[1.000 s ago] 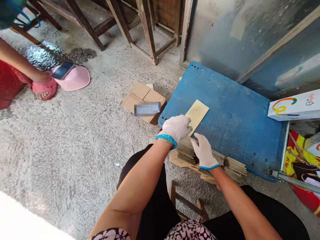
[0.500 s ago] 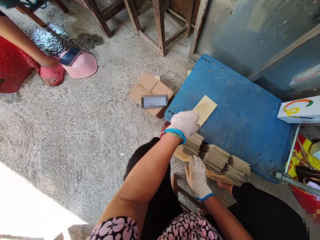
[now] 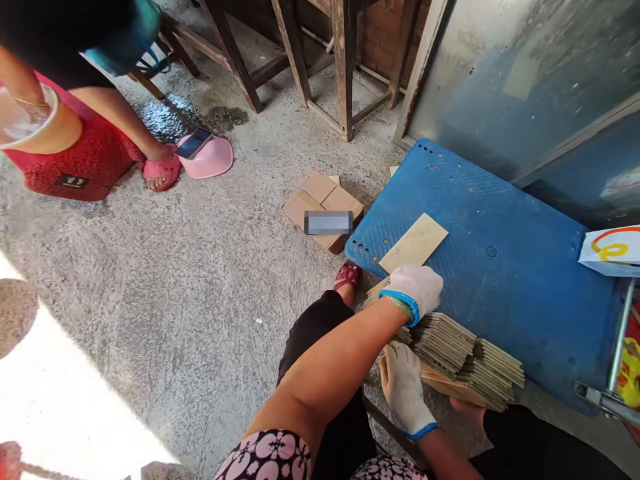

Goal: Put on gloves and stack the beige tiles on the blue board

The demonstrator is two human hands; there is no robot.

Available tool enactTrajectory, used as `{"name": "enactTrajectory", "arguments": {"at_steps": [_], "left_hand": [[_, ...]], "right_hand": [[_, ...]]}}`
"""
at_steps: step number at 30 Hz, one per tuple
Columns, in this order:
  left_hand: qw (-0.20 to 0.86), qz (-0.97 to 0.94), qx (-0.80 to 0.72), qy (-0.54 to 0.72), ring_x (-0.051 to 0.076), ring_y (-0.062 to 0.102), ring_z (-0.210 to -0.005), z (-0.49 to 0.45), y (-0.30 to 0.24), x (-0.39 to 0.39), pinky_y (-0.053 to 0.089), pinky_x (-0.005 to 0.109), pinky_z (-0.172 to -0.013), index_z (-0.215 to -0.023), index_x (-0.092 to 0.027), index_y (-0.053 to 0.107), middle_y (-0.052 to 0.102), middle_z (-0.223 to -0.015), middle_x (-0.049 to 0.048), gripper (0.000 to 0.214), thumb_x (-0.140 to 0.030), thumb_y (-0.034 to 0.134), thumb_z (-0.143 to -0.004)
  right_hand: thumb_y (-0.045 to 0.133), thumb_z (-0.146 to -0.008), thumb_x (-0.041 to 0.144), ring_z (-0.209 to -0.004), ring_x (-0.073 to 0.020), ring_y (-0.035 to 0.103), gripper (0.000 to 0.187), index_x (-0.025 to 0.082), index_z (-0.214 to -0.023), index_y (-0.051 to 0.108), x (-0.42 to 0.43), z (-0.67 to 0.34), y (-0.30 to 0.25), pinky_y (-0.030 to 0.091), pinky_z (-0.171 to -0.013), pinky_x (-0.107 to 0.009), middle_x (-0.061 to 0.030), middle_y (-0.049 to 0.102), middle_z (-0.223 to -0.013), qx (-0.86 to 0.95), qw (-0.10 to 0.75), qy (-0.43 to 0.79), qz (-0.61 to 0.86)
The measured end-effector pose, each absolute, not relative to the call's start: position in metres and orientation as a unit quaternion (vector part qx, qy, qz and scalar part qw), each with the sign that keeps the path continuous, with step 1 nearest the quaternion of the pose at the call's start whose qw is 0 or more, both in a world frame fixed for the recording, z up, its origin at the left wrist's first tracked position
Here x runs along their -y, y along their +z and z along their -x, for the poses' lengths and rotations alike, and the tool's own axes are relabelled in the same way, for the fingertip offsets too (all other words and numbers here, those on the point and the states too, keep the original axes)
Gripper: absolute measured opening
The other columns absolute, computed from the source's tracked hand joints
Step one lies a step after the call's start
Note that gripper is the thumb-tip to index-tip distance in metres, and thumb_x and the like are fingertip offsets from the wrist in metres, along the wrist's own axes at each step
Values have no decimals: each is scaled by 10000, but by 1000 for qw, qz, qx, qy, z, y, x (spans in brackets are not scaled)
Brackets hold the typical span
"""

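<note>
Both my hands wear white gloves with blue cuffs. My left hand point(image 3: 419, 288) rests curled on top of the left end of a stack of thin wooden sheets point(image 3: 460, 357) lying on the near edge of a blue platform point(image 3: 500, 267). My right hand point(image 3: 403, 383) grips the near underside of the board that carries the stack, fingers wrapped on its edge. One single pale sheet point(image 3: 414, 243) lies flat on the blue platform just beyond my left hand. My foot in a red sandal point(image 3: 347, 275) shows below the platform's corner.
A flattened cardboard box point(image 3: 324, 208) lies on the concrete floor left of the platform. Another person sits at the far left on a red stool point(image 3: 80, 163), with a pink sandal and a phone on a pink dish point(image 3: 203, 153). Wooden stool legs point(image 3: 345, 67) stand behind.
The camera has swung right and down. My right hand dropped from the top of the stack to its near underside; my left hand slid back from the single sheet onto the stack.
</note>
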State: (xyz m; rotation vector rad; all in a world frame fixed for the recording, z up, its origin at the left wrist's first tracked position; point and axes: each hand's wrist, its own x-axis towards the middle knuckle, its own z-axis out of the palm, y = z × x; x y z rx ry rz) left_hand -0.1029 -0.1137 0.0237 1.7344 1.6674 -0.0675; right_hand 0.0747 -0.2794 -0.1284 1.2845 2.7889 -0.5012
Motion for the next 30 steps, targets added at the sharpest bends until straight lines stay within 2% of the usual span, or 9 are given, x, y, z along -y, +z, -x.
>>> {"name": "enactTrajectory", "arguments": {"at_steps": [5, 8, 11, 15, 18, 21, 25, 27, 30], "left_hand": [[377, -667, -641, -42, 362, 656, -987, 107, 24, 118, 567, 482, -733, -1114, -147, 696, 681, -1067, 169, 356, -330, 543, -850], [380, -668, -637, -56, 365, 652, -997, 113, 27, 122, 563, 500, -734, -1115, -158, 689, 677, -1083, 161, 350, -318, 518, -854], [384, -670, -632, -71, 378, 644, -1012, 122, 27, 124, 555, 528, -736, -1137, -177, 671, 667, -1117, 156, 371, -343, 495, -855], [392, -674, -623, -62, 376, 646, -1007, 132, 19, 125, 546, 506, -737, -1166, -214, 650, 660, -1159, 146, 424, -423, 458, -851], [417, -661, -623, -32, 350, 637, -1036, 137, 13, 124, 528, 443, -782, -1188, -239, 641, 664, -1172, 129, 506, -552, 441, -844], [478, -645, -596, 29, 295, 644, -1002, 138, 10, 124, 507, 341, -768, -1172, -240, 641, 686, -1121, 90, 625, -689, 512, -757], [498, -618, -599, 106, 254, 641, -914, 134, 10, 119, 467, 275, -686, -1144, -236, 634, 698, -1013, 49, 664, -633, 696, -616], [490, -599, -611, 168, 218, 628, -825, 129, 8, 114, 443, 262, -654, -1062, -220, 655, 688, -903, 30, 545, -618, 640, -689], [502, -539, -622, 265, 162, 567, -662, 121, 4, 104, 402, 249, -585, -838, -182, 652, 623, -717, 8, 490, -601, 398, -865]], "right_hand": [[393, -943, 213, -913, -252, 618, 284, 181, -1157, 578, 298, -85, -158, 464, -801, -359, -114, 657, -976, -874, -9, -297, -384], [370, -939, 217, -886, -236, 641, 290, 202, -1066, 630, 289, -81, -160, 467, -790, -328, -95, 682, -929, -840, 1, -361, -405], [399, -908, 232, -890, -225, 645, 272, 210, -997, 655, 259, -75, -137, 456, -786, -299, -82, 697, -908, -790, 24, -408, -457], [459, -870, 315, -797, -192, 616, 239, 190, -832, 659, 197, -79, -79, 441, -705, -260, -34, 691, -803, -721, 48, -531, -443], [548, -816, 398, -728, -186, 591, 275, 154, -754, 660, 142, -97, -33, 431, -640, -258, -26, 681, -748, -670, 5, -567, -479], [632, -792, 480, -762, -217, 634, 371, 137, -918, 696, 88, -117, 4, 476, -652, -285, -64, 719, -841, -578, -58, -630, -516], [744, -713, 501, -784, -233, 681, 416, 156, -943, 710, 27, -132, 32, 527, -702, -307, -96, 738, -883, -502, -160, -660, -535], [787, -674, 451, -729, -223, 686, 378, 160, -902, 706, 3, -133, 38, 533, -647, -292, -91, 739, -848, -478, -191, -662, -544], [754, -734, 401, -675, -197, 683, 284, 166, -875, 679, -21, -124, 36, 535, -581, -272, -76, 737, -813, -426, -243, -670, -558]]}}
